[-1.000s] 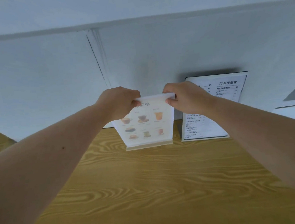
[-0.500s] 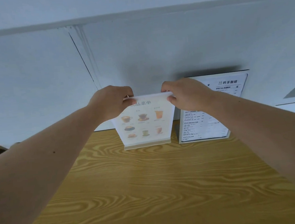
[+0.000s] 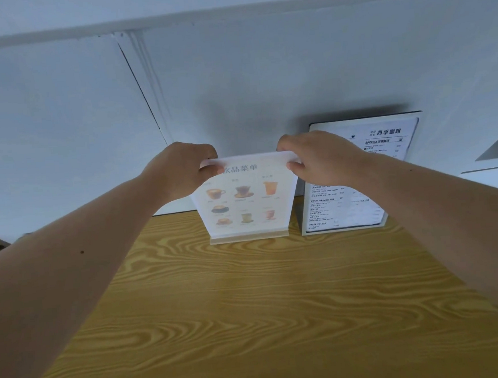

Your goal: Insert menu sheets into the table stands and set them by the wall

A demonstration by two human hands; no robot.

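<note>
Head view: my left hand (image 3: 180, 170) and right hand (image 3: 317, 159) pinch the stand (image 3: 247, 201) headed "饮品菜单"; beside it on the worktop (image 3: 251, 308), another stand (image 3: 360, 180) reads "SPECIAL", "COLD DRINKS".

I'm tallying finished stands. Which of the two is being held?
The drinks-picture stand, gripped at its top corners by both hands; the text-only stand to its right stands untouched.
</note>
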